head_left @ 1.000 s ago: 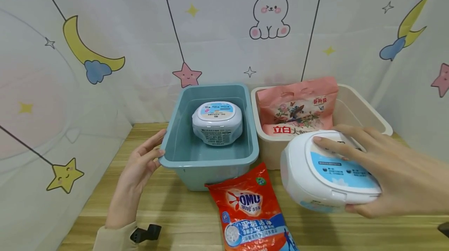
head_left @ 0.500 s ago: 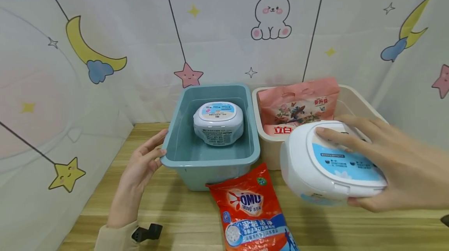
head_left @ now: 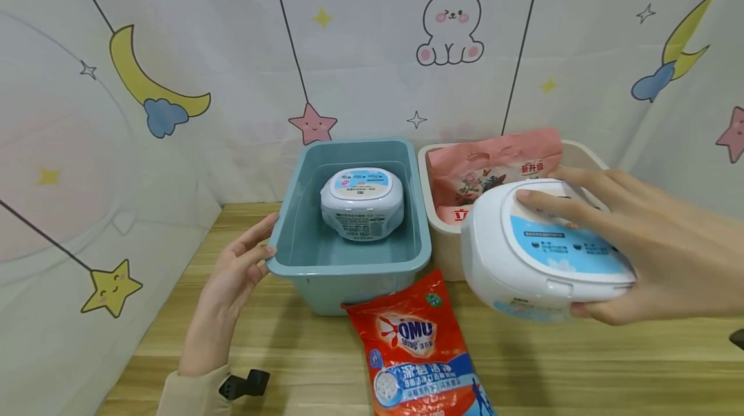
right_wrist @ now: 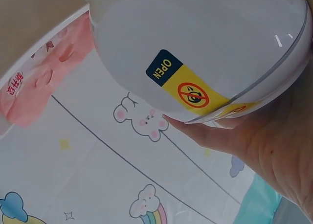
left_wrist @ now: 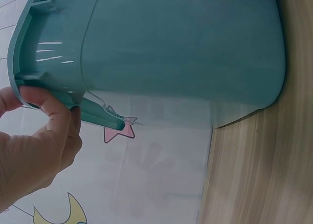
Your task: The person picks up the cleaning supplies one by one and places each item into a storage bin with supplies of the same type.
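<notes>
My right hand [head_left: 645, 241] grips a white lidded tub [head_left: 517, 261] with a blue label, held tilted in the air in front of the cream bin [head_left: 449, 248]. In the right wrist view, an "OPEN" sticker shows on this tub [right_wrist: 195, 33], with one digit of the hand [right_wrist: 264, 145] at its edge. My left hand [head_left: 232, 277] pinches the left rim of a teal bin [head_left: 349, 270]. The left wrist view shows thumb and finger of that hand [left_wrist: 44, 141] on the rim of the teal bin [left_wrist: 171, 43]. A similar white tub [head_left: 361, 209] stands inside the teal bin.
A pink bag [head_left: 506, 148] leans in the cream bin, partly hidden by the raised tub. The red detergent bag [head_left: 415, 345] lies on the wooden table [head_left: 314, 364], against the teal bin's front. A printed curtain [head_left: 360, 48] hangs behind both bins.
My right hand has raised the white tub somewhat, so it covers more of the cream bin and pink bag. The left hand stays on the teal bin's rim.
</notes>
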### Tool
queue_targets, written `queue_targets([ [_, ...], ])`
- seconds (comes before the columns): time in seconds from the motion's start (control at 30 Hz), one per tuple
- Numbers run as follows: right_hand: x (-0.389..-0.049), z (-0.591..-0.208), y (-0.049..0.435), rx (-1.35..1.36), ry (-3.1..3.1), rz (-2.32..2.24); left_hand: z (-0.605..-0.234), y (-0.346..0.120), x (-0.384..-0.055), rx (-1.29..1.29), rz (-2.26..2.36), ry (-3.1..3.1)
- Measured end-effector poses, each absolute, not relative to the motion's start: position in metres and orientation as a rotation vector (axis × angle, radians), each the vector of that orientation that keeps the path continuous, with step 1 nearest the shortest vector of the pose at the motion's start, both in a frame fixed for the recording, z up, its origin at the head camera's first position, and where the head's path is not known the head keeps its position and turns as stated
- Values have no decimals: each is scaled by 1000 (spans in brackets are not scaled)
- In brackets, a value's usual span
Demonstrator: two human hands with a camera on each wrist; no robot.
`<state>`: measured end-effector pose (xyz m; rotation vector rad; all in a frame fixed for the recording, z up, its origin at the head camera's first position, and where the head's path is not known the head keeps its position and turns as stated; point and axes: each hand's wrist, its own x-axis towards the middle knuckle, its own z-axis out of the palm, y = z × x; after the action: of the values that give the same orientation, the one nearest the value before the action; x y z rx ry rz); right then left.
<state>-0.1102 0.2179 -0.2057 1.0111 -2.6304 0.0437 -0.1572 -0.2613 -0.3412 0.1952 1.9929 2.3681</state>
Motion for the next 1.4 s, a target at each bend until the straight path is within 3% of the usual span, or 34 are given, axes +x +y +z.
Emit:
queue_targets([
  [1.4,-128,-174,169,1105,-2617,116,-339,-259,-156,152,2380,1985],
])
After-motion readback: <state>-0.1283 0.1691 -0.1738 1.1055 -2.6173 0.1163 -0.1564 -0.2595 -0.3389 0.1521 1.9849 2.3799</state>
